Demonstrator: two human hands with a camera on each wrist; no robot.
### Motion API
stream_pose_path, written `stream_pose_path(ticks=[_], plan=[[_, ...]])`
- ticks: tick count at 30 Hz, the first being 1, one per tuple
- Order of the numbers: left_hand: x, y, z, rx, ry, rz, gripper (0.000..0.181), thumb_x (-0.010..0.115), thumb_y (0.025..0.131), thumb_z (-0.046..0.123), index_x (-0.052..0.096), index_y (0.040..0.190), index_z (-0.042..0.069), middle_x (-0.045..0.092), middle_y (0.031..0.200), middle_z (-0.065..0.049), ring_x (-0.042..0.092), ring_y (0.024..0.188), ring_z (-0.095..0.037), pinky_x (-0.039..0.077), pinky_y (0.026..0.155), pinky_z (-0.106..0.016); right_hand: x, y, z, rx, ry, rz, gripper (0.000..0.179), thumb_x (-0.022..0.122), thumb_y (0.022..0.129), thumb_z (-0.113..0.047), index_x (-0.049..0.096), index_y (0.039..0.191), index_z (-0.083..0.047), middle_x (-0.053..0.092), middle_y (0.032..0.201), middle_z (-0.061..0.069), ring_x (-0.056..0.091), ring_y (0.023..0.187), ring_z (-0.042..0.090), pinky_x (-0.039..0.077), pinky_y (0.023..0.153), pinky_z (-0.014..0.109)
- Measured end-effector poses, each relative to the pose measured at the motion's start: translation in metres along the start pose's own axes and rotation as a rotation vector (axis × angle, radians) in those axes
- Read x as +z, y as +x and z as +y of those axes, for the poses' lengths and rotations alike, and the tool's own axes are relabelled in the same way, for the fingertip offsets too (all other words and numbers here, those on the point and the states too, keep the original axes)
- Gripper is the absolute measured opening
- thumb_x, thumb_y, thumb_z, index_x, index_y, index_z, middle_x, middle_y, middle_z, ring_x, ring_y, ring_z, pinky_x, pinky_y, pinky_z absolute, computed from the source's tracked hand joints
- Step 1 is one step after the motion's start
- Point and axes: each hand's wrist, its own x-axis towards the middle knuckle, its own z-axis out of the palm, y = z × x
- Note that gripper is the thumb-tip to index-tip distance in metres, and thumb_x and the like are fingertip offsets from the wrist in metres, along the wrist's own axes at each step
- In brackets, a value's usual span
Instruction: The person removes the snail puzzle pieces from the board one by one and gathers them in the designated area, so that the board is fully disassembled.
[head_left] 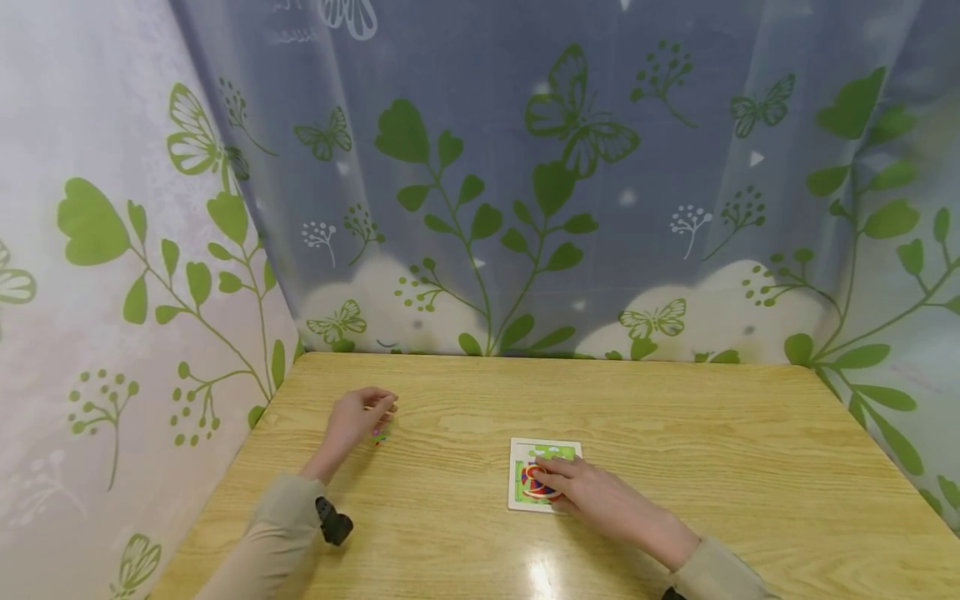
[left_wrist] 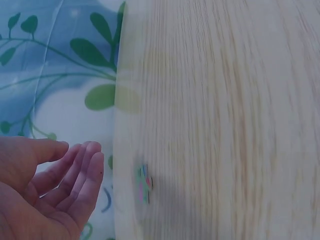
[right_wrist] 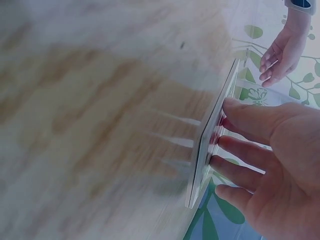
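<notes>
Your right hand [head_left: 603, 496] rests outstretched fingers on the puzzle board [head_left: 513, 477], flat on the worktop [head_left: 435, 533]; your left hand [head_left: 354, 419], loosely bent, holds nothing near small colourful bits [head_left: 378, 437]. The board looks light, stiff — probably slippery — so pinch opposite edges.

behind a wooden table [head_left: 712, 433] hangs a blue-grey curtain [head_left: 480, 62] printed with green leaves [head_left: 486, 222] and butterflies [head_left: 547, 114].

Head view bright; glare on tbl [head_left: 450, 400] nr bottom edge; wrist views dimmer, hazy; R wrist wood blurry
</notes>
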Motion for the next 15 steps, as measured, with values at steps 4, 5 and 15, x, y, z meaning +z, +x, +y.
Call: stream_pose_path(ticks=[4, 5, 15], plan=[[0.007, -0.001, 0.007, 0.017, -0.014, -0.028, 0.027, 0.062, 0.103, 0.016, 0.071, 0.115, -0.007, 0.074, 0.099, -0.021, 0.074, 0.086, -0.035, 0.062, 0.07, -0.042, -0.002, 0.001, -0.002, 0.022, 0.02, -0.01, 0.044, 0.071, 0.095, -0.014, 0.063, 0.136, -0.002, 0.059, 0.141, 0.017, 0.062, 0.12, 0.04, 0.049, 0.101, 0.058], [0.009, -0.001, 0.009, 0.022, -0.018, -0.038, 0.027, 0.062, 0.103, 0.015, 0.07, 0.115, -0.007, 0.074, 0.099, -0.021, 0.074, 0.087, -0.035, 0.062, 0.072, -0.042, -0.002, 0.001, -0.002, 0.027, 0.021, -0.012, 0.044, 0.071, 0.095, -0.014, 0.063, 0.136, -0.002, 0.059, 0.141, 0.017, 0.062, 0.12, 0.041, 0.049, 0.101, 0.058], [0.029, -0.003, 0.027, 0.047, -0.076, -0.101, 0.028, 0.062, 0.103, 0.016, 0.069, 0.118, -0.007, 0.074, 0.103, -0.022, 0.074, 0.091, -0.035, 0.061, 0.08, -0.042, -0.003, -0.003, 0.0, 0.051, 0.009, -0.005, 0.044, 0.072, 0.094, -0.018, 0.065, 0.136, -0.005, 0.06, 0.14, 0.014, 0.062, 0.118, 0.035, 0.051, 0.1, 0.054]])
